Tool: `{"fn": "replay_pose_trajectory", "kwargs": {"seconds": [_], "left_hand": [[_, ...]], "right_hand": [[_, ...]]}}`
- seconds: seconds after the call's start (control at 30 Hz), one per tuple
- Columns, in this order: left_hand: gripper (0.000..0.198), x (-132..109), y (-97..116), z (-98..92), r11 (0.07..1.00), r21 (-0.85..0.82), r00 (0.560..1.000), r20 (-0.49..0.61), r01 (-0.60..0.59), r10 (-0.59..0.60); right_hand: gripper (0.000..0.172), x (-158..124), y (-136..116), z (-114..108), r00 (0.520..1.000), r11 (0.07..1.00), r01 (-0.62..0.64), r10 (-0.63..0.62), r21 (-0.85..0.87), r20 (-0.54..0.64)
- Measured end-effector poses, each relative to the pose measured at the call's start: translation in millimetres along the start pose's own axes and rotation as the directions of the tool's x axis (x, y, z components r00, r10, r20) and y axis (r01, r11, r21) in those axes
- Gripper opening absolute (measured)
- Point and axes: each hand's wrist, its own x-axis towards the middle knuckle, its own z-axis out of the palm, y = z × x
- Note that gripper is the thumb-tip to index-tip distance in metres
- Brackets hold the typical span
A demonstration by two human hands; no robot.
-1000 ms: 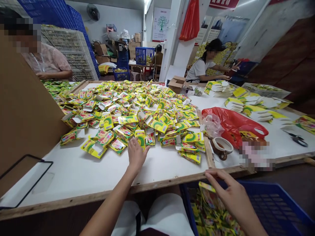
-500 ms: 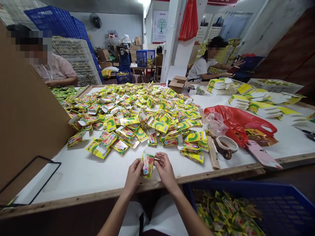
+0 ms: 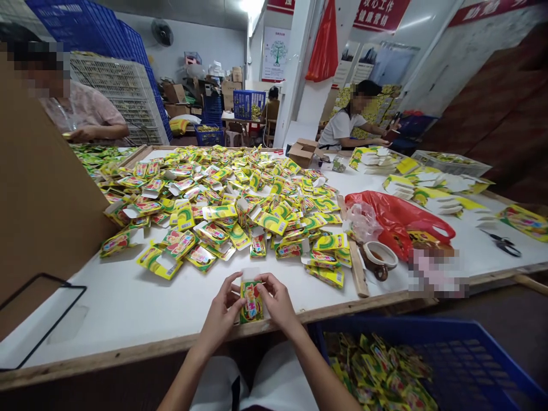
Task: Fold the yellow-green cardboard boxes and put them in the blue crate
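Note:
Near the table's front edge, a small yellow, green and red box (image 3: 252, 303) stands upright between my hands, its pale top flap raised. My left hand (image 3: 223, 311) grips its left side with thumb and fingers. On the right side, my right hand (image 3: 277, 302) pinches the upper part of the same box. Beyond them spreads a large pile of similar small boxes (image 3: 222, 211), several with white flaps open. The box's back and some of my fingertips are hidden.
A blue crate (image 3: 454, 331) holding small packets sits below the table edge at right. Right of the pile are a wooden strip (image 3: 358, 271), a brown cup (image 3: 380, 260), a red bag (image 3: 394, 220) and scissors (image 3: 505, 244). Cardboard (image 3: 47, 194) stands at left. Two people work across the table.
The view has turned slightly to the right. The box is more upright and its front faces me more; my right fingers have closed in on its top right side.

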Motion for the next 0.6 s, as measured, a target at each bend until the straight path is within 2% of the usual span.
{"fn": "replay_pose_trajectory", "kwargs": {"seconds": [0.17,0.27,0.4,0.5,0.6], "left_hand": [[0.036,4.1,-3.6,-3.2,0.999,0.046,1.000,0.025,-0.003,0.002],[0.027,8.5,-5.2,-2.9,0.998,0.048,0.999,-0.025,-0.037,0.039],[0.029,11.0,-4.6,-0.1,0.996,-0.033,0.991,-0.103,-0.086,0.082],[0.036,10.8,-3.3,1.3,0.993,-0.085,0.990,-0.119,-0.083,0.073],[0.022,12.3,-1.9,1.7,0.994,0.001,0.987,-0.119,-0.106,0.105]], "right_hand": [[0.012,7.3,-2.6,3.2,0.998,0.995,0.056,-0.058,-0.078,-0.027],[0.009,9.3,-1.5,7.9,0.990,0.990,0.103,-0.111,-0.096,-0.087],[0.028,9.0,0.2,12.6,0.983,0.992,0.113,-0.119,-0.047,-0.139],[0.017,7.5,-3.8,11.9,0.984,0.984,0.144,-0.153,-0.103,-0.087],[0.010,5.6,-10.0,10.4,0.981,0.975,0.173,-0.183,-0.143,-0.059]]}}
